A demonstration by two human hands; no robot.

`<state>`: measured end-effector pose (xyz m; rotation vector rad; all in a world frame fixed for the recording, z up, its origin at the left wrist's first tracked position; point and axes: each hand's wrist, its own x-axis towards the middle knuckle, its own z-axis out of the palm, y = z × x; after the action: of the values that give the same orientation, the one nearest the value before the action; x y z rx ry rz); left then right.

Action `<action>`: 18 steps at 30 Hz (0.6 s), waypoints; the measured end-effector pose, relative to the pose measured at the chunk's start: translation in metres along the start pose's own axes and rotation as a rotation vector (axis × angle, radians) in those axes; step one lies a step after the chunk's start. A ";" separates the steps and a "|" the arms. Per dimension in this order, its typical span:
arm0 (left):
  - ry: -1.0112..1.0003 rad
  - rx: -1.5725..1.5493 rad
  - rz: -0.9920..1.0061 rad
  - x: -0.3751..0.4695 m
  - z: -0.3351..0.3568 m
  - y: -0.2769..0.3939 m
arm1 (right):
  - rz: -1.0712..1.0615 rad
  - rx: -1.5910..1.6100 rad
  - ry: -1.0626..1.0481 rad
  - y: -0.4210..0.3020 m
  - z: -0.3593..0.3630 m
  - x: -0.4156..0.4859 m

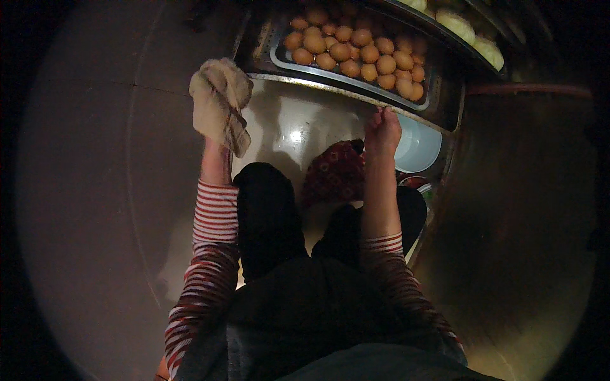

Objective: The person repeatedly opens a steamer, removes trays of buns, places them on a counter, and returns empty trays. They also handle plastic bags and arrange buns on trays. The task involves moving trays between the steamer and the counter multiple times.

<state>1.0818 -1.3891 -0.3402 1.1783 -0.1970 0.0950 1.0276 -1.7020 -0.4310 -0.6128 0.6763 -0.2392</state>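
A beige cloth (217,102) is bunched over my left hand (218,145) and hides its fingers, beside the left end of a dark metal shelf. My right hand (383,131) is curled with its fingertips at the worn front edge (329,88) of that shelf, and seems to grip it. On the shelf rests a metal tray (352,80) heaped with several brown eggs (350,50). The far part of the egg pile fades into shadow.
Above the eggs, another rack level (443,35) holds pale round vegetables (456,26), perhaps cabbages. A whitish plastic tub (418,145) stands below the shelf by my right wrist. Dark red patterned fabric (333,171) lies between my knees. Grey tiled floor (95,166) extends on the left.
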 end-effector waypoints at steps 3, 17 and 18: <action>0.074 1.166 0.323 0.053 -0.037 -0.023 | 0.004 -0.023 -0.007 0.002 0.004 -0.004; -0.701 1.839 -0.017 0.198 -0.048 -0.088 | 0.170 -0.622 -0.264 -0.072 0.031 -0.029; -0.664 1.852 -0.012 0.195 -0.048 -0.088 | 0.265 -0.811 -0.334 -0.093 0.032 -0.027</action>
<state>1.2933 -1.3836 -0.3982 3.0444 -0.7724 -0.1969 1.0273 -1.7514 -0.3414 -1.2896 0.5053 0.4055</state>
